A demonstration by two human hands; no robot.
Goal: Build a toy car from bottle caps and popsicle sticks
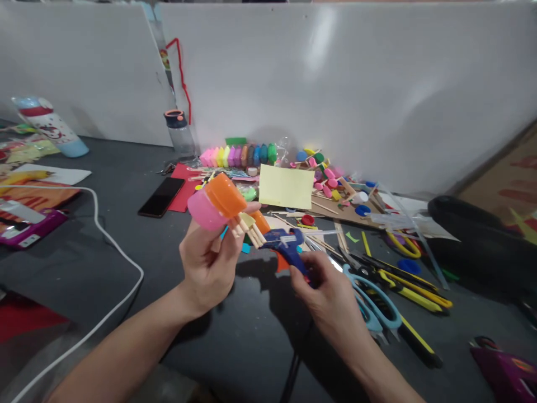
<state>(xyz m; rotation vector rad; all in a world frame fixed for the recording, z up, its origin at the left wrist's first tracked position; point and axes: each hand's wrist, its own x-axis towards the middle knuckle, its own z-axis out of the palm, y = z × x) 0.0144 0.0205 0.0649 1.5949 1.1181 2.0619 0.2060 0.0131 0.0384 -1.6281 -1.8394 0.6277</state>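
My left hand (210, 268) is closed around a small craft model of pink and orange plastic caps (220, 201) with short wooden sticks (248, 229) fixed to it. The sticks point down to the right. My right hand (325, 291) grips the handle of a blue hot glue gun (287, 243) with an orange trigger. A clear glue stick juts from its back end. The gun's nozzle is right at the ends of the wooden sticks; I cannot tell whether it touches them. Part of the model is hidden behind my left fingers.
Light-blue scissors (380, 302) and yellow-black cutters lie to the right. Behind stand clay packs (239, 155), a yellow sticky note (286, 186) and loose colored caps. A phone (161, 197), a clear bottle (180, 134) and a white cable (113, 240) are on the left.
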